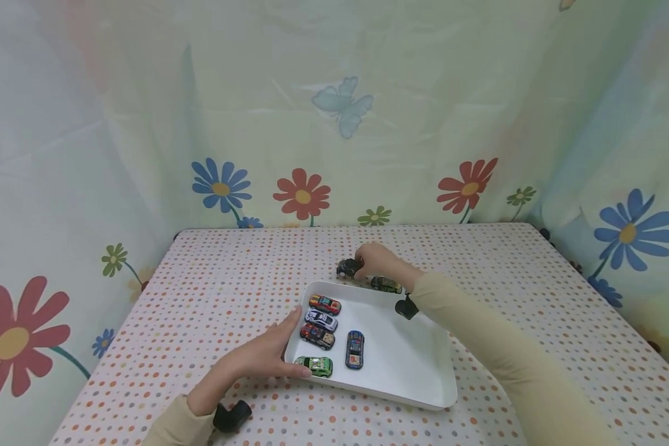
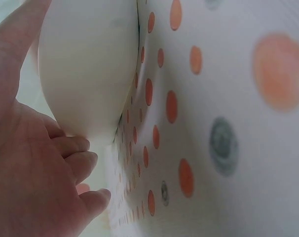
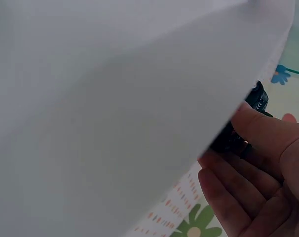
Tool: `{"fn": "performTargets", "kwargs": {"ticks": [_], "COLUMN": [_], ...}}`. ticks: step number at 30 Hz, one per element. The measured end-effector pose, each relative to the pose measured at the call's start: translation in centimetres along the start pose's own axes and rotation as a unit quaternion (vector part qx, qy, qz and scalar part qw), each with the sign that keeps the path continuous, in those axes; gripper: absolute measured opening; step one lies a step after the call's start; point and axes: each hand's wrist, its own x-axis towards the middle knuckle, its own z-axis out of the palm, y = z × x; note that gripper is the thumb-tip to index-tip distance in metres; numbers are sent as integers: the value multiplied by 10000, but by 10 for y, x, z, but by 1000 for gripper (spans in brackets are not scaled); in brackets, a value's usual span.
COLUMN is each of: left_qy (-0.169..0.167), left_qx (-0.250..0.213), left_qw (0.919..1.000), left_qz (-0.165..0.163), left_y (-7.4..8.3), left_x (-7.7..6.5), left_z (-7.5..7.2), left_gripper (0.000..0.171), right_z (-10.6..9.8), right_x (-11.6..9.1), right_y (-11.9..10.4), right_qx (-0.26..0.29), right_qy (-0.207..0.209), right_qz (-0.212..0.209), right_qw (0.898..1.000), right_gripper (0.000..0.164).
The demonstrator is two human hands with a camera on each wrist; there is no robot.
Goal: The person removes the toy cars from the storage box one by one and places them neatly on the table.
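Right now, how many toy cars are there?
7: five cars in the white tray, a green car just behind it, a black car in the right hand. More might be hidden.

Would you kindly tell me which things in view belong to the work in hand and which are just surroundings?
Likely part of the work:
left hand, touching the white tray
right hand, holding a black toy car
five toy cars inside the tray
green toy car behind it

Surroundings:
spotted tablecloth
flowered backdrop

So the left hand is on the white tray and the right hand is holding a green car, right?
Not quite: the right hand is holding a black toy car, as the head view shows. The left hand is on the white tray.
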Motion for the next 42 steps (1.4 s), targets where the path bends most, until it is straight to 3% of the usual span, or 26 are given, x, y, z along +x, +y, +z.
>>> {"fn": "performTargets", "kwargs": {"ticks": [21, 27, 33, 42], "left_qy": [41, 38, -40, 50], "left_qx": [44, 29, -3, -24], "left_qw": [10000, 10000, 10000, 10000], "left_qz": [28, 59, 87, 65], "left_y": [-1, 0, 2, 0], "left_x": [-1, -1, 2, 0], "left_z": [0, 0, 2, 2], "left_gripper": [117, 117, 117, 118], "right_z": [15, 14, -2, -45], "right_x": [-9, -11, -24, -68], "right_y": [-10, -11, -7, -3], "right_qx": [-533, -623, 7, 621], "right_qy": [219, 99, 173, 760], "right_qz": [184, 300, 304, 55], "right_qw": [9982, 9976, 9994, 9952], "right_gripper": [35, 39, 61, 77]}}
